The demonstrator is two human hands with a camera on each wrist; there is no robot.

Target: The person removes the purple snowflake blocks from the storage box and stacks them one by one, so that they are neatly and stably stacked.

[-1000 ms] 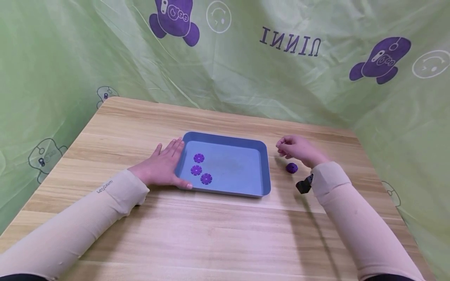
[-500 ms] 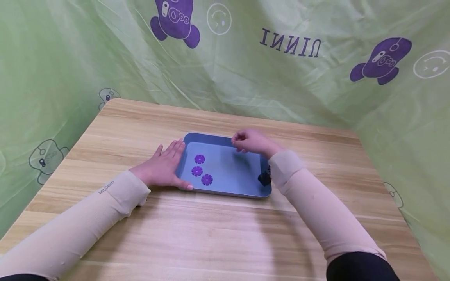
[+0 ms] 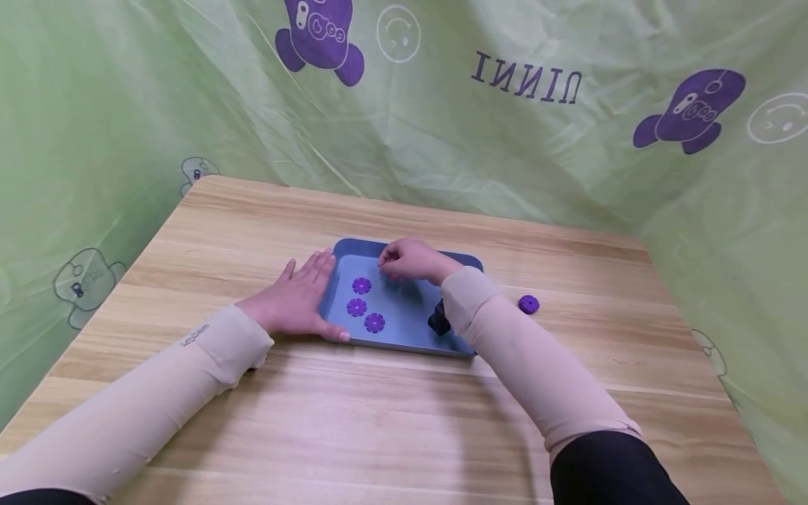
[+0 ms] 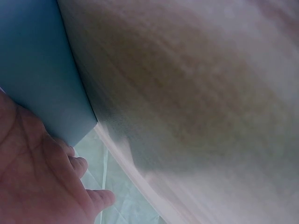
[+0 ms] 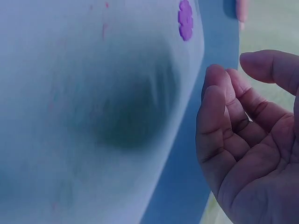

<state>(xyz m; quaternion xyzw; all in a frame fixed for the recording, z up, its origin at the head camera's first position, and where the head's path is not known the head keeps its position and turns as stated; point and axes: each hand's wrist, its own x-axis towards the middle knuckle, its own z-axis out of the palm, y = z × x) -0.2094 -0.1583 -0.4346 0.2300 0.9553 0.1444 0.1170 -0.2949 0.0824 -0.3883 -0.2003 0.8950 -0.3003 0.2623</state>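
Note:
A shallow blue tray lies on the table with three purple notched discs, an upper, a middle and a lower one, flat in its left part. My left hand rests against the tray's left edge, fingers straight, thumb along the front rim. Over the tray's far middle hovers my right hand. In the right wrist view its fingers are loosely bent, the thumb is apart, and nothing shows between them. A thicker purple notched piece, perhaps stacked discs, sits right of the tray.
The wooden table extends around the tray on every side. Behind and beside it hangs a green printed cloth. A small black device sits under my right wrist, above the tray.
My right hand has swept left from near the purple piece on the table to over the tray. That piece is uncovered again. My left hand and the discs keep their places.

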